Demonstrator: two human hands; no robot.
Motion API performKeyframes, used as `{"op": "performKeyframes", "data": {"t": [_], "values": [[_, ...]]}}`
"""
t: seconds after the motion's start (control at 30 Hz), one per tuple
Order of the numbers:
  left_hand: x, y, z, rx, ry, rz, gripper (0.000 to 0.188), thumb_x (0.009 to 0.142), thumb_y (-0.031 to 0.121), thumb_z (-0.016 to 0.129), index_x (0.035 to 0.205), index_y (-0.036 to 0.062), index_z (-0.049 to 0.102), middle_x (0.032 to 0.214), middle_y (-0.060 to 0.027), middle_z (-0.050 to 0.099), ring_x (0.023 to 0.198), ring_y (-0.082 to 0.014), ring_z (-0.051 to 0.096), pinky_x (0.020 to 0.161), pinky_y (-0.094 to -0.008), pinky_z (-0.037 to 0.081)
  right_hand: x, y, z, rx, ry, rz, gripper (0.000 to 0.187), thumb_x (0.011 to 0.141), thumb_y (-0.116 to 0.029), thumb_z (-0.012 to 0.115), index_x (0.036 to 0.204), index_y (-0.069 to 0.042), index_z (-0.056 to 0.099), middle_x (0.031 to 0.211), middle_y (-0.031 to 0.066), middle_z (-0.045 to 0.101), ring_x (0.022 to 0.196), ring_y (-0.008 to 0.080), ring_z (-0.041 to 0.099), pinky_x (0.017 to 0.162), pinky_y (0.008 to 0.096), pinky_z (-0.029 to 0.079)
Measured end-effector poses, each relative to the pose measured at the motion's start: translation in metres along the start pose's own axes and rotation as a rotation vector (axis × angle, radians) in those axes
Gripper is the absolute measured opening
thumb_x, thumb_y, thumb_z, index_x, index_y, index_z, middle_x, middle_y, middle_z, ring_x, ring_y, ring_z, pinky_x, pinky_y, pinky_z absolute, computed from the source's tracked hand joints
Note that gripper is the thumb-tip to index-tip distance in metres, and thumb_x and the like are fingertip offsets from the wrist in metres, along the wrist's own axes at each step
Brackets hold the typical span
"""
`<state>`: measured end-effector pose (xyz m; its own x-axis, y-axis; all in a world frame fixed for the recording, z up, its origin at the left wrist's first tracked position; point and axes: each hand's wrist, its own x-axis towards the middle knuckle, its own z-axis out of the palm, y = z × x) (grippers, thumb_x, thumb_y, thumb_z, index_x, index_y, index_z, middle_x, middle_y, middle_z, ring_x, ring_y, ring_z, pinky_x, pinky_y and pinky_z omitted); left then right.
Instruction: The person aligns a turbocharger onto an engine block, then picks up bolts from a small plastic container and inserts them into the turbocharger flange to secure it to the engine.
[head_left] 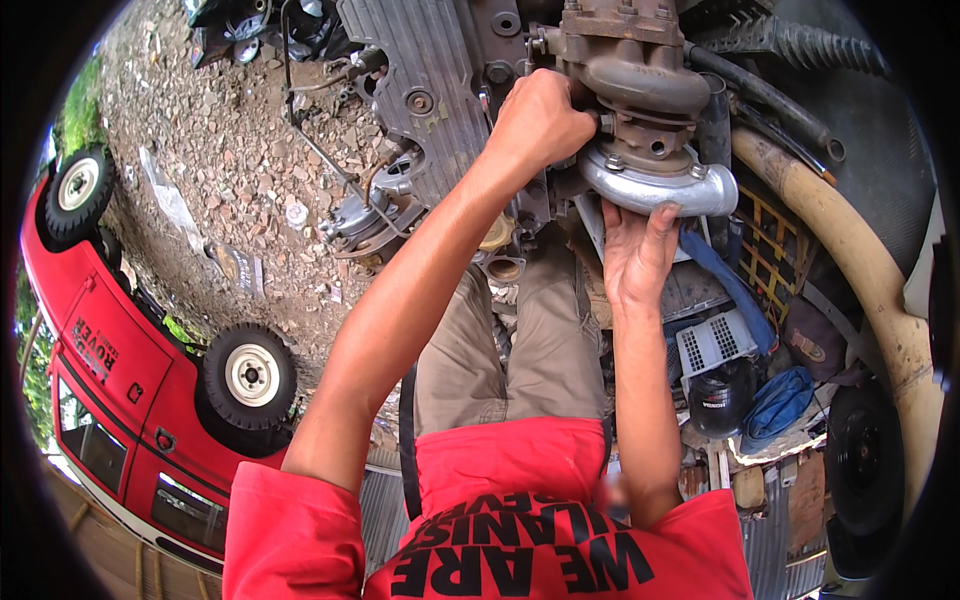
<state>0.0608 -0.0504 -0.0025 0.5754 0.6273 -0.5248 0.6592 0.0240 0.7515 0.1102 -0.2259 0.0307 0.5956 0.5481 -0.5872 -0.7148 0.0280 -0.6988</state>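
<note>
A turbocharger (645,85) stands at the side of an engine, with a rusty brown upper housing and a bright silver compressor housing (712,190) below. My left hand (545,120) is closed between the turbocharger and the ribbed grey engine cover (420,70). Whatever its fingers hold is hidden behind the knuckles. From below, my right hand (638,250) grips the silver housing's rim, palm up, the thumb against its near edge. Its other fingertips are out of sight under the housing.
Gravel ground (240,150) spreads at left, with a red off-road vehicle (120,350) beyond. A pump-like metal part (360,220) sits beside the engine. At right are a thick bamboo pole (850,210), a white plastic basket (715,345), a black helmet (720,400) and blue cloth (780,400).
</note>
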Motion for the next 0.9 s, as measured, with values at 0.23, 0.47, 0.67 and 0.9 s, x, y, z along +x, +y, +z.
{"op": "performKeyframes", "data": {"t": [0.23, 0.47, 0.67, 0.9], "values": [[-0.0020, 0.0026, -0.0015, 0.010, -0.001, 0.022, 0.026, 0.066, 0.008, 0.061, 0.084, -0.0089, 0.068, 0.082, -0.0313, 0.064, 0.087, -0.0440, 0.065, 0.081, -0.0458, 0.051, -0.0006, 0.0002, 0.0014, -0.005, 0.006, -0.004, 0.094, 0.078, -0.055, 0.072, 0.145, -0.014, 0.021, 0.145, 0.0066, 0.031, 0.134, 0.0243, 0.034, 0.110, 0.0478, 0.032], [-0.0016, 0.0040, -0.0025, 0.008, -0.008, 0.028, 0.027, 0.066, 0.009, 0.061, 0.084, -0.0099, 0.068, 0.081, -0.0322, 0.063, 0.085, -0.0448, 0.064, 0.080, -0.0458, 0.052, -0.0009, -0.0002, 0.0004, 0.013, 0.009, -0.002, 0.092, 0.078, -0.052, 0.073, 0.145, -0.013, 0.022, 0.144, 0.0063, 0.032, 0.133, 0.0239, 0.036, 0.109, 0.0458, 0.034], [-0.0010, 0.0064, -0.0031, 0.008, 0.003, 0.010, 0.028, 0.065, 0.008, 0.061, 0.085, -0.0109, 0.067, 0.081, -0.0331, 0.063, 0.086, -0.0442, 0.065, 0.081, -0.0450, 0.051, -0.0008, -0.0001, 0.0007, 0.026, 0.006, -0.009, 0.090, 0.079, -0.051, 0.073, 0.144, -0.013, 0.023, 0.142, 0.0060, 0.034, 0.130, 0.0232, 0.039, 0.107, 0.0442, 0.037], [0.0012, 0.0046, -0.0061, 0.012, -0.047, -0.036, 0.028, 0.065, 0.007, 0.060, 0.085, -0.0110, 0.067, 0.083, -0.0334, 0.063, 0.088, -0.0428, 0.066, 0.081, -0.0447, 0.051, -0.0017, 0.0005, 0.0018, -0.046, 0.028, -0.018, 0.092, 0.079, -0.058, 0.067, 0.144, -0.008, 0.026, 0.147, 0.0098, 0.032, 0.134, 0.0272, 0.035, 0.112, 0.0458, 0.031]]}}
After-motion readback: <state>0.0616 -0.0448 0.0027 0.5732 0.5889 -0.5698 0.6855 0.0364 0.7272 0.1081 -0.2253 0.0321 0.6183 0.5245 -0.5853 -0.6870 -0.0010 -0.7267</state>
